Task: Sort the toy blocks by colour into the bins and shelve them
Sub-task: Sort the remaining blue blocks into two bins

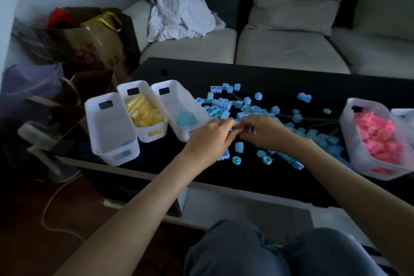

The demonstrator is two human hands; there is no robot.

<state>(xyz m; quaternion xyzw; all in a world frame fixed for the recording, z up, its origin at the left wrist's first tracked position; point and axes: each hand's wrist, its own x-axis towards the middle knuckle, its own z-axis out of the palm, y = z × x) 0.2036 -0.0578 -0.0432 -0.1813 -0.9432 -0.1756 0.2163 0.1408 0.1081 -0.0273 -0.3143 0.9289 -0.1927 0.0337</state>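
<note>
**Hands meet over the blue blocks, with the blue bin just to their left.**
At the bench's (291, 78) left edge the blue bin (177, 94) lies long axis front to back, its near end just beside the left hand (209, 132). That hand is the nearer one. The right hand (264, 132) touches it fingertip to fingertip, both curled; whether they pinch a block I cannot tell. The blue blocks (220, 104) spread right toward the pink bin (349, 132).

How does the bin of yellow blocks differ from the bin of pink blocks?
The yellow-block bin stands at the table's left end, between two white bins; the pink-block bin sits at the right end, blue blocks beside it. The yellow-block bin holds yellow pieces, the pink-block bin pink ones. Both are white, with handle cut-outs.
</note>
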